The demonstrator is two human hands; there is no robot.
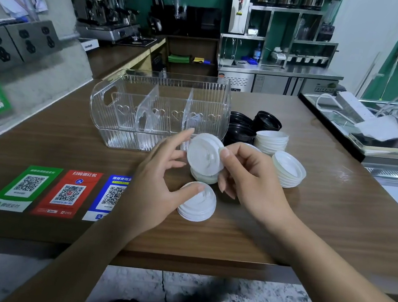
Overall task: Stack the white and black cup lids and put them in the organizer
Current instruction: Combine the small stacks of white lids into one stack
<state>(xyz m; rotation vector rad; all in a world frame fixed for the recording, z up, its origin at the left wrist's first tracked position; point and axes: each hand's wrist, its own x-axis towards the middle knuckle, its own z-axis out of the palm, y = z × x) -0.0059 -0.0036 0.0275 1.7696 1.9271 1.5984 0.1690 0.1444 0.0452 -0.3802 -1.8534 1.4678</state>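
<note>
Brown wooden counter (pixel 310 213) carries a clear ribbed plastic organizer (pixel 159 111) at twelve o'clock. Right hand (pixel 247 178) pinches a round white plastic cup lid (pixel 203 155) upright at centre. Left hand (pixel 163 171), fingers loosely spread, thumb-touches a short stack of white lids (pixel 197 206) at six o'clock; black lid stacks (pixel 252 127) sit at two.

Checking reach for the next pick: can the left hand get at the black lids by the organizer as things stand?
Probably not directly. The black lids sit behind the raised white lid and the right hand, and the left hand is touching that lid. The right hand looks nearer.

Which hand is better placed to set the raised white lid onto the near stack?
Right. The right hand already pinches the raised white lid, above the near white stack. The left hand only steadies that stack with its thumb.
</note>
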